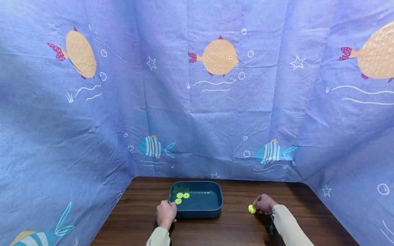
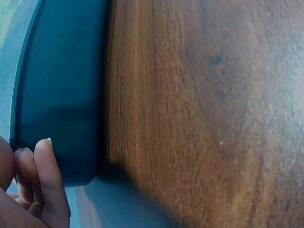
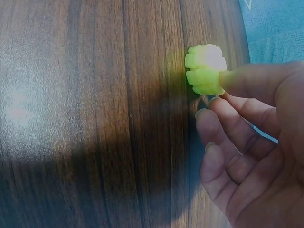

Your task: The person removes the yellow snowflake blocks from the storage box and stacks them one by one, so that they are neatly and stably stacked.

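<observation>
A dark teal rectangular tray (image 1: 203,214) stands on the wooden table. My left hand (image 1: 166,213) grips its wall near the front left corner; in the left wrist view the curled fingers (image 2: 47,175) lie against the tray's side (image 2: 61,85). Inside, by the left wall, lie three yellow-green flower-shaped pieces (image 1: 180,195). To the right of the tray, my right hand (image 1: 265,204) pinches a yellow-green flower-shaped piece (image 3: 205,70) with notched edges, close over the table. Its thumb presses the piece's near side, and the other fingers curl below.
The brown wooden table (image 1: 237,229) reaches back to a blue curtain (image 1: 215,136) printed with fish, which encloses it at the back and both sides. A dark object (image 1: 271,225) sits at the right wrist, beside the pale sleeve (image 1: 290,225).
</observation>
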The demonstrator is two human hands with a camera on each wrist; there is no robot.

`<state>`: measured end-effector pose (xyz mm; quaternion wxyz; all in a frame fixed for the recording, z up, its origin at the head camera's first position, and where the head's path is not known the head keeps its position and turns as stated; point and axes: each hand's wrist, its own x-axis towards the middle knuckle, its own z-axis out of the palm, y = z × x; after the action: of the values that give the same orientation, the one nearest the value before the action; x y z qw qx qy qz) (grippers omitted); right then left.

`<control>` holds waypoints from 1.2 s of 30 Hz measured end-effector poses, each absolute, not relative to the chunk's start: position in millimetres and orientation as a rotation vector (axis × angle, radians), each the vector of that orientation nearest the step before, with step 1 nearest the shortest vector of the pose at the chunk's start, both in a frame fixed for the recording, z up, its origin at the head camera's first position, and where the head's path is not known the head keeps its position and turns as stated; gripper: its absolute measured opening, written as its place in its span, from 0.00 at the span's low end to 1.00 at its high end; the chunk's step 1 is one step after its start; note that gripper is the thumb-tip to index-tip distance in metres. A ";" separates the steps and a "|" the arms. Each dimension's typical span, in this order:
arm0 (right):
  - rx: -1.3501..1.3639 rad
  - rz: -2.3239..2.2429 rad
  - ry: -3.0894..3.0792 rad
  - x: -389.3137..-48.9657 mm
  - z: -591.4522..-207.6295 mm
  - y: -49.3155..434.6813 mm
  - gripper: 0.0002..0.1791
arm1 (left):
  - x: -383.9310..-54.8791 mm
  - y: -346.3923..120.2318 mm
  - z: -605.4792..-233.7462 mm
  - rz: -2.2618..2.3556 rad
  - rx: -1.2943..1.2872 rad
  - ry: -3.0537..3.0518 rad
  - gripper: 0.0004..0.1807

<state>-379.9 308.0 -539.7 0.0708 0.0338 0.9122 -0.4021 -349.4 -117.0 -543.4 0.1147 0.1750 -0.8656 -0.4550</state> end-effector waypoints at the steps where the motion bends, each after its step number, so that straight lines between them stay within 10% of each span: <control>1: 0.102 -1.203 2.750 -379.9 -539.9 308.1 0.04 | -349.8 -117.0 -543.8 -1.334 0.516 -2.540 0.12; 36: -0.276 -0.784 3.153 -424.1 -485.5 233.5 0.10 | -352.3 -118.2 -546.4 -1.351 0.501 -2.553 0.12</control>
<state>-424.1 233.5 -485.5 -0.0595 -0.0845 0.9652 -0.2400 -352.3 -118.2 -546.4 0.1048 0.1699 -0.8662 -0.4582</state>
